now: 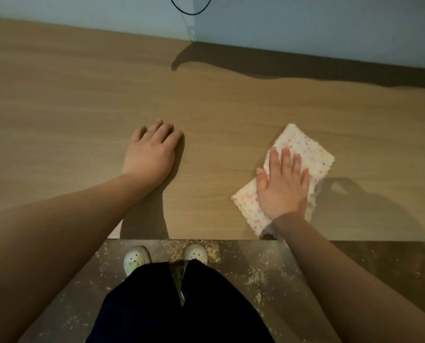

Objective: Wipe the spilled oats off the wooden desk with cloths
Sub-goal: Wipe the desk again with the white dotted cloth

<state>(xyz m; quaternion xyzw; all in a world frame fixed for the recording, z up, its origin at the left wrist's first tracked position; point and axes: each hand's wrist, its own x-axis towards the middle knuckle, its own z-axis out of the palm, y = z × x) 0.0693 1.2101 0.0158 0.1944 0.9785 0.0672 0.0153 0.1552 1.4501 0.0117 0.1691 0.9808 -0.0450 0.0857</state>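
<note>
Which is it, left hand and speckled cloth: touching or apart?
Apart. Head view: bare wooden desk separates the left hand from the speckled cloth.

I see two bare forearms (58,224) with no watch or jewellery. Lower down are dark, loose trousers (181,308). The pale clog-style shoes (136,260) have small holes and coloured charms.

Bare desk (58,107) stretches between left hand (152,152) and cloth (303,147); the wall (305,21) closes its far side.

No text, label, brand, number or sign is readable on the cloth (303,154), desk (82,107) or shoes (136,259).
</note>
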